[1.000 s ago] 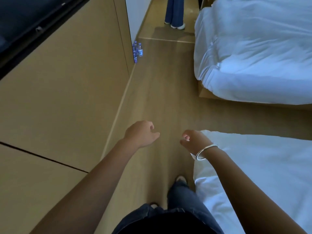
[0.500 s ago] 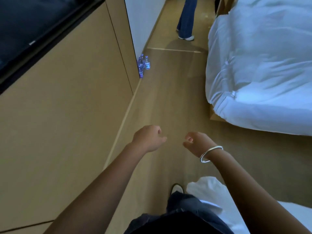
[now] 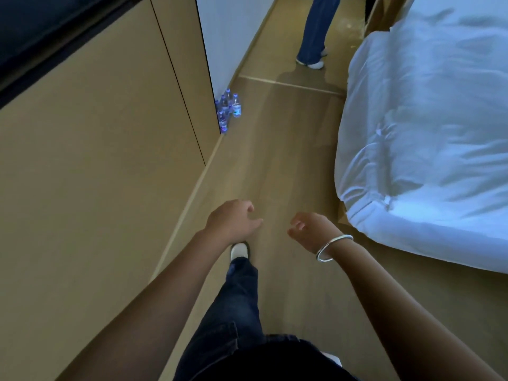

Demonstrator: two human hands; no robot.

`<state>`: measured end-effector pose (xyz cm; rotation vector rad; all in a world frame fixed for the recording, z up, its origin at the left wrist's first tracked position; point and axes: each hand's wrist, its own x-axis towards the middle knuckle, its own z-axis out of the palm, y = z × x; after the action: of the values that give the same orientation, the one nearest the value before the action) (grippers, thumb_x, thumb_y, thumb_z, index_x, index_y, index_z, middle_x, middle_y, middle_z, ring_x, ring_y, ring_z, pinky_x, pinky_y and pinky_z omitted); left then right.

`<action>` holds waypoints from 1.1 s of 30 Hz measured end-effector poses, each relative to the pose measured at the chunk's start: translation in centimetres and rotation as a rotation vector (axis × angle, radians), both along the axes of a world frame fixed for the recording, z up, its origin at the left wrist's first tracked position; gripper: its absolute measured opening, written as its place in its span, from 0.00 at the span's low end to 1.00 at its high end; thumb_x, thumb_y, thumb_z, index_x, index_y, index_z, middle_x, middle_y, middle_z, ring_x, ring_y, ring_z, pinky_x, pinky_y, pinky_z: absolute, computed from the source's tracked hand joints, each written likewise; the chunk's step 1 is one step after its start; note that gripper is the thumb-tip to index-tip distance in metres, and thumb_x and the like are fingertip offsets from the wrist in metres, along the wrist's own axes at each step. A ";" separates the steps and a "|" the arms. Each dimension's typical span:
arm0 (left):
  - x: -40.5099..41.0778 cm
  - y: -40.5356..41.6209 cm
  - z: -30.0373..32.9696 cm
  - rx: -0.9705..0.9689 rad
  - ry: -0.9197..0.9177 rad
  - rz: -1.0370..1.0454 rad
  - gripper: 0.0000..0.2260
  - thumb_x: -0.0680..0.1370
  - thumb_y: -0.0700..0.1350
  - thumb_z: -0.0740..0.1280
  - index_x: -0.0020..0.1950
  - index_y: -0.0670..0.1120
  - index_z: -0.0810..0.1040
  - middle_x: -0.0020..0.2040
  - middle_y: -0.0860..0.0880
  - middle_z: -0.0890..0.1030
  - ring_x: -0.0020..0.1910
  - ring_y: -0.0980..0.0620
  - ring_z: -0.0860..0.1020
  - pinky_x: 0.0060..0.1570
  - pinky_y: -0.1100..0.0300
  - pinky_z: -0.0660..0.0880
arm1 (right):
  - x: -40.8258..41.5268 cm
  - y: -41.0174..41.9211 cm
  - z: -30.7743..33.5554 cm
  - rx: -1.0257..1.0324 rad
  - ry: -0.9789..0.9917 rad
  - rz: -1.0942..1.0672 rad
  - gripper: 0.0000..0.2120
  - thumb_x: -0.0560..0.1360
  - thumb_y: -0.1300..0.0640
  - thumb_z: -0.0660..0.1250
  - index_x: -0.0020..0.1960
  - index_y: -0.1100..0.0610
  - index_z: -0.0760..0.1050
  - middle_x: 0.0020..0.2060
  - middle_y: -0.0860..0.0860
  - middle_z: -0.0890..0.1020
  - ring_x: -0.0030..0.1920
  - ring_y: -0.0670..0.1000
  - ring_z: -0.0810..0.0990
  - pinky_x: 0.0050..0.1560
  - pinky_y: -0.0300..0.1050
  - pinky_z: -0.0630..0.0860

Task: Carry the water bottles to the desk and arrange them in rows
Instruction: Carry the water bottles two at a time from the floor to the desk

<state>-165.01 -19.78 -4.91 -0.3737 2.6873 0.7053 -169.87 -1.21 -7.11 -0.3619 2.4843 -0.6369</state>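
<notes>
Approach to the water bottles (image 3: pixel 228 110), which stand clustered on the floor (image 3: pixel 277 166) against the wall corner (image 3: pixel 217 86), well ahead of us. Our left hand (image 3: pixel 232 221) and right hand (image 3: pixel 313 231), the latter above a bracelet (image 3: pixel 334 247), hang loosely curled; neither grip holds anything. The risks we judge: tightly packed bottles may topple when one is pulled; a second person (image 3: pixel 313 31) beyond them may cross our path; the bed (image 3: pixel 428 133) narrows the aisle.

Wooden floor (image 3: pixel 275 160) carries water bottles (image 3: pixel 228 108) beside the wall
</notes>
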 end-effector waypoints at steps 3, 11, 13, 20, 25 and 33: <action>-5.8 -2.1 -0.3 0.005 0.007 0.008 0.22 0.75 0.56 0.63 0.66 0.48 0.71 0.64 0.50 0.75 0.59 0.50 0.75 0.53 0.57 0.71 | -5.7 -2.0 -0.3 -0.007 0.001 -0.009 0.13 0.73 0.53 0.64 0.55 0.56 0.76 0.52 0.53 0.80 0.47 0.50 0.75 0.48 0.38 0.68; -22.7 -10.2 0.7 0.026 -0.003 0.075 0.20 0.74 0.54 0.65 0.63 0.48 0.74 0.63 0.50 0.76 0.59 0.49 0.74 0.54 0.57 0.71 | -22.1 -9.5 0.8 0.003 0.008 -0.043 0.13 0.73 0.52 0.64 0.55 0.55 0.76 0.52 0.52 0.80 0.52 0.52 0.77 0.48 0.38 0.67; -26.4 -11.8 0.9 0.036 0.005 0.086 0.20 0.74 0.54 0.65 0.62 0.47 0.74 0.62 0.50 0.76 0.59 0.49 0.75 0.53 0.58 0.70 | -25.6 -11.3 0.9 -0.003 0.004 -0.042 0.13 0.73 0.52 0.64 0.55 0.55 0.76 0.52 0.53 0.80 0.52 0.53 0.77 0.48 0.38 0.67; -36.8 -14.5 0.2 0.047 -0.029 0.100 0.20 0.73 0.53 0.66 0.63 0.47 0.73 0.63 0.49 0.76 0.59 0.48 0.75 0.54 0.58 0.71 | -36.0 -14.1 0.4 0.007 -0.041 -0.017 0.14 0.75 0.52 0.64 0.57 0.56 0.76 0.54 0.53 0.80 0.54 0.53 0.77 0.50 0.39 0.68; -45.0 -14.8 -0.4 0.036 -0.038 0.120 0.25 0.74 0.53 0.65 0.69 0.47 0.67 0.66 0.49 0.73 0.62 0.48 0.73 0.58 0.55 0.70 | -44.9 -14.2 -0.3 -0.004 -0.054 0.011 0.15 0.75 0.52 0.63 0.58 0.56 0.75 0.55 0.53 0.79 0.56 0.53 0.77 0.54 0.43 0.70; -61.0 -12.3 -0.3 0.028 -0.075 0.236 0.14 0.72 0.51 0.64 0.53 0.45 0.71 0.54 0.46 0.77 0.54 0.45 0.75 0.47 0.56 0.72 | -62.5 -13.1 0.1 0.015 -0.062 0.142 0.17 0.76 0.50 0.62 0.62 0.56 0.73 0.58 0.54 0.78 0.58 0.54 0.76 0.57 0.44 0.70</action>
<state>-225.97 -32.09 -5.24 -0.7044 2.5848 0.7775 -232.41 -14.30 -7.06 -0.5007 2.3781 -0.5627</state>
